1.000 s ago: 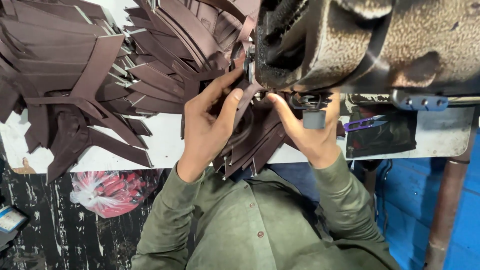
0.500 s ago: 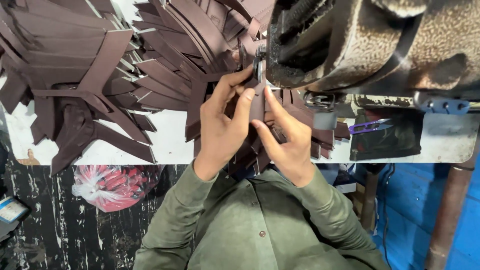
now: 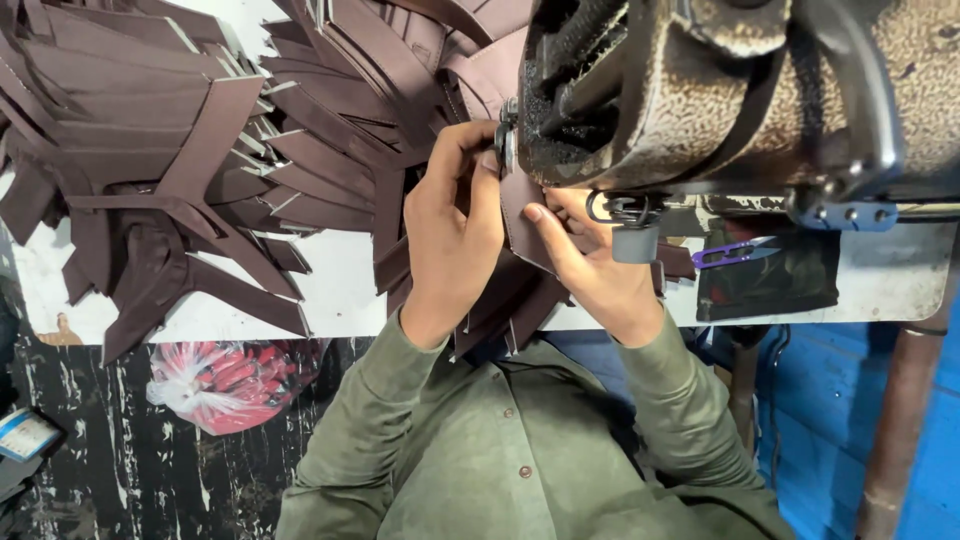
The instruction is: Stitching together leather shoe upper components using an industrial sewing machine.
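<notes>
Both hands on a brown strip at the sewing machine.

Head view: the left hand (image 3: 452, 225) pinches the strip (image 3: 520, 215) with fingers curled shut on its edge, right beside the machine (image 3: 720, 90). The right hand (image 3: 600, 270) presses it with fingers closed on the other side. The strip's long axis runs from the machine head toward the person's chest, lying on the table (image 3: 340, 300) among a pile of strips (image 3: 170, 150).
</notes>
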